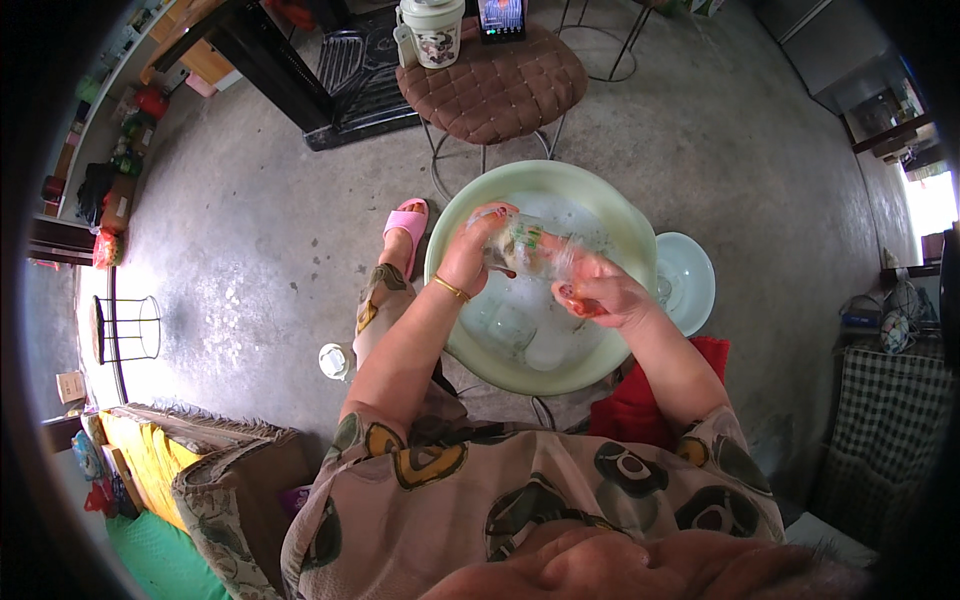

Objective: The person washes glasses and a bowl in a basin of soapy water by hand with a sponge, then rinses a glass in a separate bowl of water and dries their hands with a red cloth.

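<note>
Over the basin, my left hand [478, 247], with a gold bracelet at its wrist, grips a transparent container [525, 234] with green print. The container is held on its side, and whether it is glass or plastic cannot be told. My right hand [604, 289] is at its other end, with some fingers showing through or behind the see-through wall. Below both hands, a pale green basin [547, 382] holds cloudy, sudsy water [480, 300]. A see-through vessel [514, 328] lies partly under the suds, beside a whitish round thing [546, 350].
A white bowl [696, 281] touches the basin's right side. Ahead stands a brown-cushioned stool [495, 94] bearing a lidded white bucket [439, 34] and a phone [502, 19]. A small white container [334, 361] is on the concrete floor by my leg. Red cloth [630, 405] hangs at right.
</note>
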